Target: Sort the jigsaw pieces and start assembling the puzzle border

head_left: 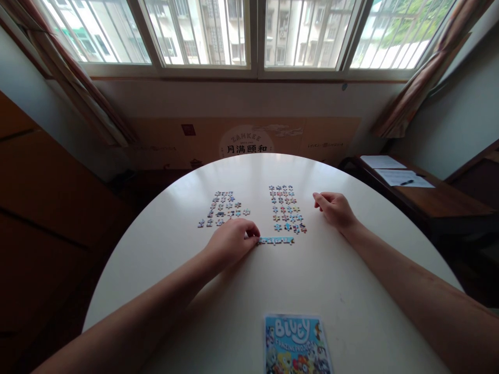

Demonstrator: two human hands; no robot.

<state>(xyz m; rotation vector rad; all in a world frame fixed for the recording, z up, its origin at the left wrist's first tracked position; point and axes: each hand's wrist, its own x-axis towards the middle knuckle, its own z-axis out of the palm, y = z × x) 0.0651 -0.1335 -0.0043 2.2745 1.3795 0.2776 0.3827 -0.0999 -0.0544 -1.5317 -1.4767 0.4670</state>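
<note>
My left hand [234, 238] reaches over the table, its thumb and fingers pinched at the left end of a joined strip of jigsaw puzzle pieces [276, 240]. The fingertips cover the jigsaw puzzle piece at that end. The strip is mostly light blue and lies flat. My right hand [334, 209] rests on the table with its fingers curled closed, and no piece shows in it. Between the hands, loose puzzle pieces [287, 208] lie in rows. Another group of loose pieces [224, 205] is laid out beyond my left hand, which partly hides its nearest row.
A Bluey picture sheet [297, 343] lies near me on the round white table [163, 249]. To the right, a wooden side table [429, 195] holds papers [403, 177] and a pen [407, 182]. A printed cardboard panel [323, 137] stands below the windows.
</note>
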